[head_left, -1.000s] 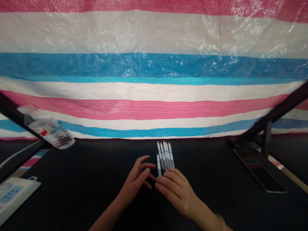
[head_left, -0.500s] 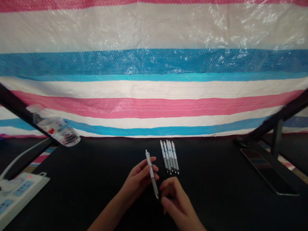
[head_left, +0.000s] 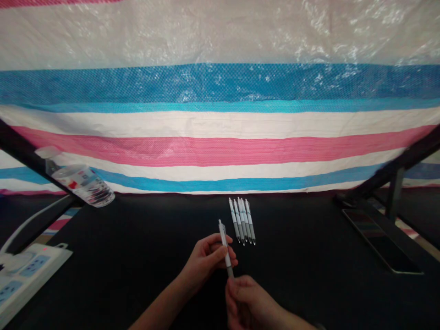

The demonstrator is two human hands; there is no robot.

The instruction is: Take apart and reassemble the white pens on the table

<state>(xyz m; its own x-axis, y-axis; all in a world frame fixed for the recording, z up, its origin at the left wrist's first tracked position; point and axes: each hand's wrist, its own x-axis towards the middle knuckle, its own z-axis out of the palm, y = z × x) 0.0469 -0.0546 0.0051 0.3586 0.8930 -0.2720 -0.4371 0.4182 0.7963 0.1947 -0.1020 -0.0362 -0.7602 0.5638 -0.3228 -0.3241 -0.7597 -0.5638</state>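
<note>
While its barrel is pinched by the left hand (head_left: 206, 259), the white pen (head_left: 223, 239) is gripped near its grey end by the right hand (head_left: 250, 297), above the tabletop (head_left: 137, 238); steady support by both seems called for.

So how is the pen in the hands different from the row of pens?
The pen is held in the left hand and right hand, but the row of pens lies on the table. The pen's tip is hidden by the right hand's fingers, while the row of pens shows its tips. Both have white upper parts and grey lower parts.
</note>
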